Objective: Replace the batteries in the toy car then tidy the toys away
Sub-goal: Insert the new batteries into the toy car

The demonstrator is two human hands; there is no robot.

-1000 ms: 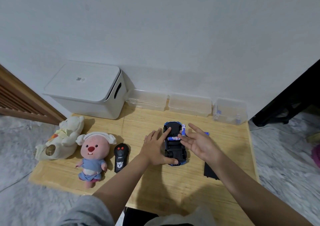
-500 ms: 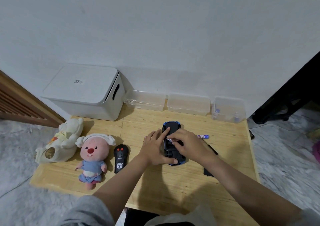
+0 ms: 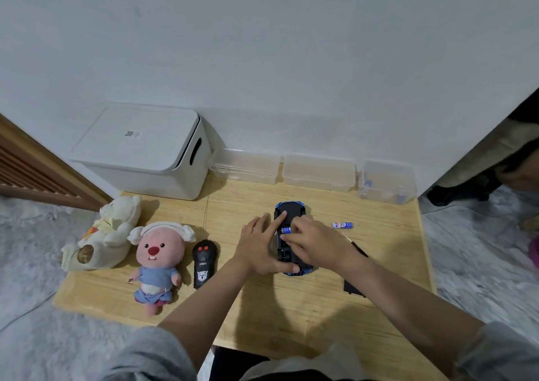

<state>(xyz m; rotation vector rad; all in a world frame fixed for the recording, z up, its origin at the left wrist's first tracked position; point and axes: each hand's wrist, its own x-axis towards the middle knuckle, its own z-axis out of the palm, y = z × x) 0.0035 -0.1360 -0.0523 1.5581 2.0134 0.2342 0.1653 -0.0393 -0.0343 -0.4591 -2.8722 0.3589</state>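
My left hand lies flat, steadying the upturned blue-and-black plastic toy car; my right hand pinches a small blue-and-white battery — seat it square, poles matched

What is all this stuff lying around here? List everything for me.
Low wooden table: one, light wood, against the wall.
White lidded storage box: one, table's back left.
Clear plastic containers: three, along the wall.
Cream plush bear: one, left edge.
Pink plush beaver in blue clothes: one, beside the bear.
Black remote control: one, right of the beaver.
Blue and black toy car: one, upside down, centre.
Blue and white batteries: one in the car, one loose to its right.
Thin screwdriver: one, dark handle, by the right wrist.
Left hand: steadies the car.
Right hand: fingers on the car's battery.
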